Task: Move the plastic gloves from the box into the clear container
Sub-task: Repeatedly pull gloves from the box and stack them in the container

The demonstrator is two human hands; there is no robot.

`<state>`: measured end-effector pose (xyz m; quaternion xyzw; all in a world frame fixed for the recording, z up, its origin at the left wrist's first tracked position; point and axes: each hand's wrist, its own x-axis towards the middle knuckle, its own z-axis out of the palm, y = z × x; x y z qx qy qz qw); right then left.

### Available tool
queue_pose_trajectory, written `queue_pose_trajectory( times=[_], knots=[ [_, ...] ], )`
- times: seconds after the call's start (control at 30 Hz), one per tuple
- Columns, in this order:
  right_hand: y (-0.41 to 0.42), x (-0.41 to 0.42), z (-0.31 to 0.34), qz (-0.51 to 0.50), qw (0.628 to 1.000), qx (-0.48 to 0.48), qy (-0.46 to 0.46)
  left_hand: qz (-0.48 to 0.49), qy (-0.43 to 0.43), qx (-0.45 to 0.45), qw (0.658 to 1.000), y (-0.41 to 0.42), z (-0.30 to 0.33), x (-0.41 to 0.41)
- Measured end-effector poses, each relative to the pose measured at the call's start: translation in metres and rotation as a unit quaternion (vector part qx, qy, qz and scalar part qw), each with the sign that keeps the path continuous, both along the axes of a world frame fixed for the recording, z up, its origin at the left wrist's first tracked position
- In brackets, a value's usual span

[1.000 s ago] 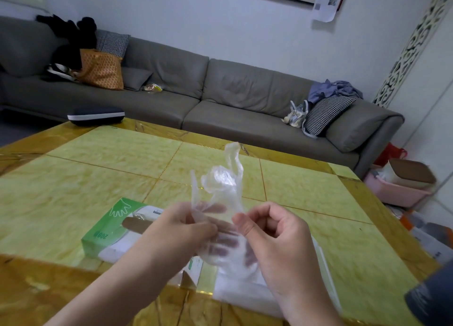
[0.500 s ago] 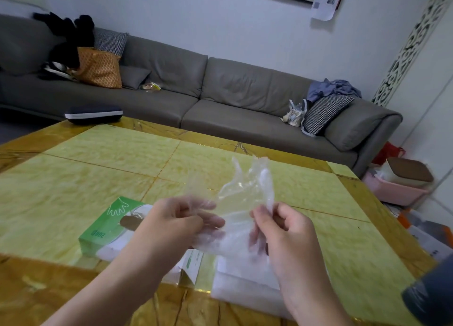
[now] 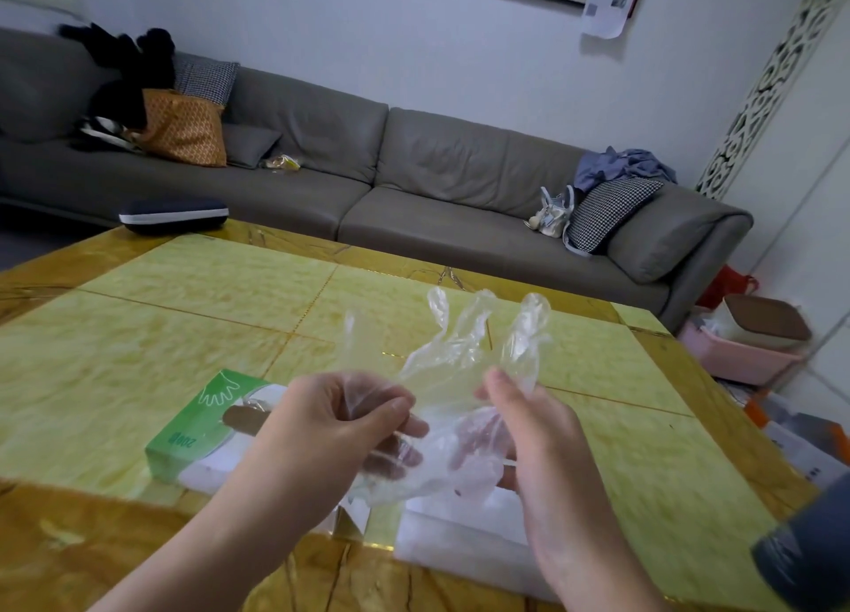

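Table (image 3: 138, 335): both hands hold glove (image 3: 453, 358)

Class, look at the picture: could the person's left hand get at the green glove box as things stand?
Probably yes, once freed: the left hand hovers just beside the green glove box, with nothing between them, but it is gripping the plastic glove together with the right hand.

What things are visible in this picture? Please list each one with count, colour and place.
plastic glove: one, clear, held up over the table
glove box: one, green and white, on table, left
clear container: one, near table edge, under the hands
table: one, yellow-green, gold border
sofa: one, grey, behind table
dark case: one, far left table corner
pink basket: one, floor, right
left hand: pinches glove
right hand: grips glove
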<state>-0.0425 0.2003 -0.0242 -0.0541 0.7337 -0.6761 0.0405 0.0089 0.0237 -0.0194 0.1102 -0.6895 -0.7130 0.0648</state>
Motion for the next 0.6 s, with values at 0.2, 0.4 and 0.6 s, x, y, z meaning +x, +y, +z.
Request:
queue_pose_trajectory(
  times=[0.2, 0.4, 0.6],
  knots=[
    [0.002, -0.004, -0.005, 0.020, 1.000, 0.001, 0.007, 0.018, 0.006, -0.003, 1.000, -0.006, 0.000, -0.002],
    [0.010, -0.009, -0.005, 0.040, 0.999, 0.012, 0.018, 0.054, 0.005, 0.084, 0.995, -0.023, 0.002, -0.007],
    [0.011, -0.010, -0.004, 0.083, 0.996, 0.013, 0.011, 0.080, 0.016, 0.082, 0.993, -0.026, -0.004, -0.009]
  ],
)
